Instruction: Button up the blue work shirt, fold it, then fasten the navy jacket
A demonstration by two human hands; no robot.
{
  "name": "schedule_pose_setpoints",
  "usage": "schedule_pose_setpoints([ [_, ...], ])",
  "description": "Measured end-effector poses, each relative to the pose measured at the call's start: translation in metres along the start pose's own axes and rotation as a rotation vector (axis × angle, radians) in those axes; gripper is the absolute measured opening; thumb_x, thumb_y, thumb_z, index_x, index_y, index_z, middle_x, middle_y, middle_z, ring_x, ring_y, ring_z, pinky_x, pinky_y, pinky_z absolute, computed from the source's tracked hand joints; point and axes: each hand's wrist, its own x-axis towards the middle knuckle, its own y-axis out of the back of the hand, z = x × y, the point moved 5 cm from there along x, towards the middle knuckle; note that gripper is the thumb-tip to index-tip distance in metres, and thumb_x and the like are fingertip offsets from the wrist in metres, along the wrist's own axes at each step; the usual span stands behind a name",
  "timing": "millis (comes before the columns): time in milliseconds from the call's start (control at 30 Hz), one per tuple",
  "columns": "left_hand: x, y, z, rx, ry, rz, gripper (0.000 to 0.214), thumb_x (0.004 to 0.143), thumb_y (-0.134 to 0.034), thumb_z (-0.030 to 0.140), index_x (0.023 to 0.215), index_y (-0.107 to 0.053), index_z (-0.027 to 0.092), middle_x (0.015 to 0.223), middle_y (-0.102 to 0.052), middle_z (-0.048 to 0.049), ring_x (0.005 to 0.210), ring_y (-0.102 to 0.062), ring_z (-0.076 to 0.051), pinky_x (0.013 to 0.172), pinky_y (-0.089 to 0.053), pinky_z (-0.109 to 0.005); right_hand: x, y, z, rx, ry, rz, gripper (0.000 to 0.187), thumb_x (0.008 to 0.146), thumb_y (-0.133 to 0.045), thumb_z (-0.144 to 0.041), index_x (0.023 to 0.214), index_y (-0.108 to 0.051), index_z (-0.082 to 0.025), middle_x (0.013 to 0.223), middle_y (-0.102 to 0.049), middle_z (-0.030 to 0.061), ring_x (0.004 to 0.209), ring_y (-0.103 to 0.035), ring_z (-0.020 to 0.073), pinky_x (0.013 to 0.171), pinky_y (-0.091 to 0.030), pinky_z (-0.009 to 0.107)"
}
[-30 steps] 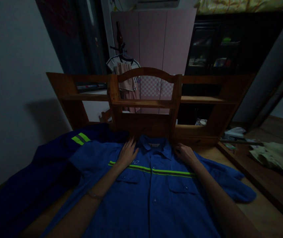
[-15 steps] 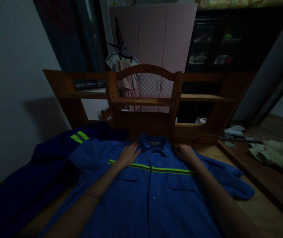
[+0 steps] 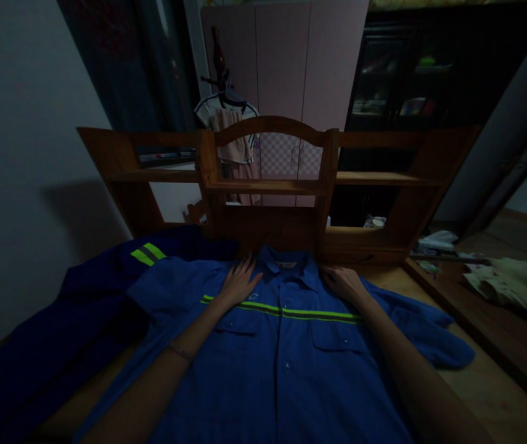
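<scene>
While the blue work shirt (image 3: 286,364) lay buttoned and front-up on the wooden surface (image 3: 489,394), collar at twelve o'clock against the wooden shelf unit (image 3: 267,185), both hands pressed flat on its shoulders. The left hand (image 3: 240,285) rested at eleven o'clock of the collar with fingers spread, gripping nothing; the right hand (image 3: 344,283) lay at one o'clock, fingers slightly curled on the cloth, clamped on nothing that I could tell. Uneven pressure could have dragged the reflective stripe (image 3: 309,313) askew and creased the front. The darker blue garment (image 3: 82,308) at nine o'clock, overlapping the sleeve, might have caught and bunched with it.
</scene>
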Motion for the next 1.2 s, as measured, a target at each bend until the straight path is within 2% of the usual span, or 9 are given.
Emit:
schedule_pose_setpoints([
  [200,0.004,0.004,-0.003,-0.062,-0.018,0.089,0.059,0.096,-0.033,0.051,0.145,-0.025,0.019,0.152,-0.009,-0.0083,0.136,-0.02,-0.029,0.107,-0.028,-0.047,-0.001,0.003,-0.003,-0.023,0.0,0.015,0.04,0.096,-0.037,-0.031,0.136,-0.041,-0.03,0.105,-0.065,0.0056,0.086,-0.063,0.0222,0.069,-0.044,0.028],
  [300,0.004,0.018,-0.002,-0.116,-0.031,0.211,0.051,0.093,-0.044,0.04,0.138,-0.038,0.017,0.145,-0.027,-0.0108,0.13,-0.031,-0.028,0.105,-0.032,-0.042,0.0,0.005,-0.004,-0.03,0.012,0.023,0.043,0.096,-0.036,-0.03,0.139,-0.036,-0.029,0.107,-0.064,0.0058,0.086,-0.064,0.022,0.068,-0.044,0.028],
  [367,0.003,0.027,-0.002,-0.145,-0.024,0.269,0.037,0.094,-0.042,0.03,0.127,-0.05,0.016,0.132,-0.043,-0.0106,0.122,-0.041,-0.024,0.103,-0.036,-0.038,0.0,0.005,-0.004,-0.035,0.018,0.028,0.043,0.096,-0.035,-0.029,0.139,-0.035,-0.029,0.105,-0.064,0.0056,0.084,-0.064,0.0223,0.068,-0.044,0.028],
  [467,0.002,0.03,0.003,-0.161,-0.055,0.247,0.03,0.094,-0.036,0.021,0.113,-0.059,0.019,0.114,-0.054,-0.0076,0.11,-0.049,-0.021,0.098,-0.04,-0.034,0.0,0.004,-0.004,-0.042,0.022,0.032,0.045,0.095,-0.036,-0.029,0.141,-0.032,-0.029,0.103,-0.065,0.0064,0.083,-0.064,0.0231,0.068,-0.044,0.029],
  [667,-0.002,0.013,0.011,-0.144,-0.144,0.123,0.034,0.092,-0.046,0.031,0.123,-0.055,0.021,0.126,-0.049,-0.0064,0.114,-0.045,-0.024,0.097,-0.04,-0.039,-0.001,0.009,-0.007,-0.025,0.02,0.059,0.056,0.094,-0.037,-0.027,0.147,-0.017,-0.03,0.103,-0.065,0.0067,0.083,-0.064,0.024,0.068,-0.044,0.029],
  [833,-0.004,0.01,0.011,-0.137,-0.124,0.122,0.039,0.094,-0.044,0.034,0.131,-0.047,0.023,0.134,-0.042,-0.0068,0.121,-0.039,-0.026,0.101,-0.035,-0.042,-0.002,0.017,-0.009,0.234,0.0,0.139,0.057,0.088,-0.048,-0.023,0.142,-0.031,-0.027,0.117,-0.057,0.0062,0.096,-0.059,0.0218,0.079,-0.044,0.028],
  [1000,-0.001,0.025,0.008,-0.176,-0.036,0.231,0.038,0.093,-0.044,0.031,0.128,-0.047,0.017,0.128,-0.043,-0.011,0.118,-0.042,-0.025,0.101,-0.037,-0.039,0.007,0.027,-0.016,0.367,-0.133,0.221,0.029,0.094,-0.042,-0.035,0.118,-0.053,-0.022,0.114,-0.055,0.0053,0.099,-0.056,0.0152,0.086,-0.042,0.021],
  [1100,0.0,0.041,0.013,-0.203,-0.016,0.296,0.039,0.094,-0.039,0.025,0.133,-0.042,0.018,0.127,-0.043,-0.0101,0.119,-0.043,-0.022,0.104,-0.035,-0.036,0.017,0.029,-0.026,0.396,-0.288,0.248,0.043,0.095,-0.034,-0.051,0.109,-0.056,-0.017,0.106,-0.057,0.0112,0.099,-0.056,0.0209,0.087,-0.043,0.029],
  [1200,-0.002,0.056,0.031,-0.225,-0.121,0.297,0.051,0.092,-0.039,0.016,0.141,-0.031,0.024,0.137,-0.037,-0.0054,0.124,-0.038,-0.02,0.108,-0.031,-0.036,0.03,0.025,-0.038,0.414,-0.415,0.208,0.047,0.086,-0.048,-0.056,0.106,-0.056,-0.013,0.099,-0.059,0.0164,0.095,-0.057,0.0308,0.083,-0.045,0.04],
])
